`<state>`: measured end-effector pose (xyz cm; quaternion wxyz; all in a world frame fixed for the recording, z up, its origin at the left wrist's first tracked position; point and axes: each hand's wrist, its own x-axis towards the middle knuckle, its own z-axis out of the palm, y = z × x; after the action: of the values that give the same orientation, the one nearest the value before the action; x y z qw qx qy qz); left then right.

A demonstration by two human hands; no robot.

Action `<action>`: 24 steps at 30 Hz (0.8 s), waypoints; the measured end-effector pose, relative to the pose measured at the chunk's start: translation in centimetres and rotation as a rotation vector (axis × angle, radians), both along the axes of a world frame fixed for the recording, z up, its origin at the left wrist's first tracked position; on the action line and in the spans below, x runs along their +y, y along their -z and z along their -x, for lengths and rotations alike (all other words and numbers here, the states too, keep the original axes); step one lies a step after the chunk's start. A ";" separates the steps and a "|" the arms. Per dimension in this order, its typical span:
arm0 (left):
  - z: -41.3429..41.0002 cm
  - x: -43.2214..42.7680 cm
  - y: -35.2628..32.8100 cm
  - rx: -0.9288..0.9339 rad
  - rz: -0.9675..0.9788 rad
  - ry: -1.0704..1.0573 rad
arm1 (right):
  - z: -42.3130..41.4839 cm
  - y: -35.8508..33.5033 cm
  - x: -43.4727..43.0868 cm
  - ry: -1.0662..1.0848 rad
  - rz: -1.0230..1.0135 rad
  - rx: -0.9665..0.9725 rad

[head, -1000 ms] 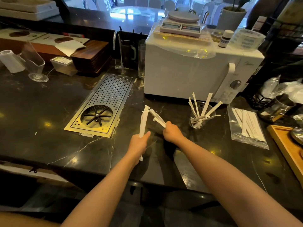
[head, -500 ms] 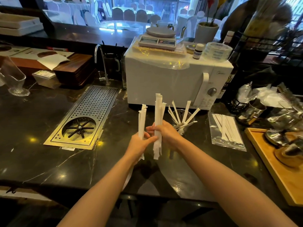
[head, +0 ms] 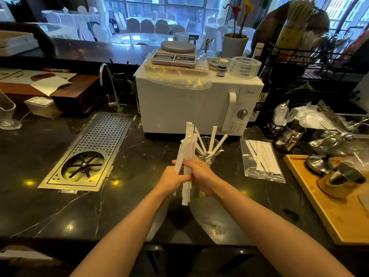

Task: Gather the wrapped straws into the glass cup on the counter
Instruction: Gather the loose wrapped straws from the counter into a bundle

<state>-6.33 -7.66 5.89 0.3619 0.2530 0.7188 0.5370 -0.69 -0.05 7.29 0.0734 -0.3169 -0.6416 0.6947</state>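
Note:
Both hands hold one upright bundle of white wrapped straws (head: 186, 148) above the dark counter. My left hand (head: 172, 179) grips the bundle from the left, my right hand (head: 201, 175) from the right, and the fingers meet around it. Straw ends stick out above and below the hands. Just behind the bundle stands the glass cup (head: 209, 154), partly hidden by my right hand, with several wrapped straws (head: 212, 139) fanned out in it.
A white microwave (head: 191, 104) stands right behind the cup. A clear bag of more straws (head: 261, 158) lies to the right, beside a wooden tray (head: 327, 212) with metal pots. A perforated metal rinser tray (head: 89, 152) is sunk into the counter on the left.
The two separate handfuls of straws have come together into one upright bundle held by both hands. The view has shifted left, so the cup sits closer to the hands.

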 end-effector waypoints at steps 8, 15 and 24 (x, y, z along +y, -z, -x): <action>-0.9 0.4 0.2 -0.060 0.049 -0.034 | -1.0 0.2 0.3 -0.036 0.051 0.031; -1.7 0.6 -0.9 0.003 0.050 -0.014 | -1.4 -0.3 0.2 -0.091 -0.180 0.037; -3.8 1.4 -1.1 -0.047 -0.030 0.020 | -3.8 -0.5 0.5 0.007 -0.337 0.119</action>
<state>-2.54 -6.28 7.01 0.3801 0.2528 0.6993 0.5501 3.09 0.49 7.78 0.1656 -0.2609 -0.7424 0.5945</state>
